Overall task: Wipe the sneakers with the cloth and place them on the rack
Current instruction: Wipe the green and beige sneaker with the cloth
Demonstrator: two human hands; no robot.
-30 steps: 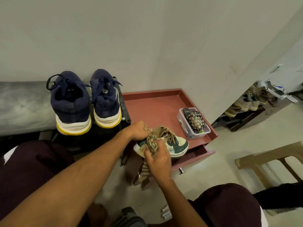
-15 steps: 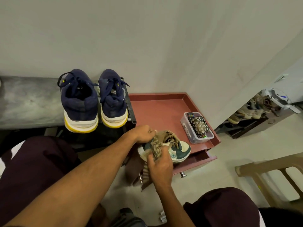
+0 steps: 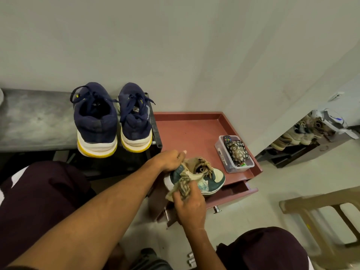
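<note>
The left hand [image 3: 169, 159] grips the collar of the green-and-cream lace-up sneaker [image 3: 211, 182] at the front edge of the red-brown cabinet top [image 3: 191, 133]. The right hand [image 3: 191, 208] clutches the striped beige cloth [image 3: 183, 183] against its heel.

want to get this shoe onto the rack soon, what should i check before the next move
1. Grip: left hand holds green sneaker at its collar: ok.
2. Wiping contact: right hand presses cloth on the heel side: ok.
3. Wiped all round: cannot tell, far side hidden.
4. Free spot on rack beside navy sneakers: cannot tell.
5. The drawer under the sneaker closed: not ok, it stands open.
6. The plastic box apart from the sneaker: ok.
</note>
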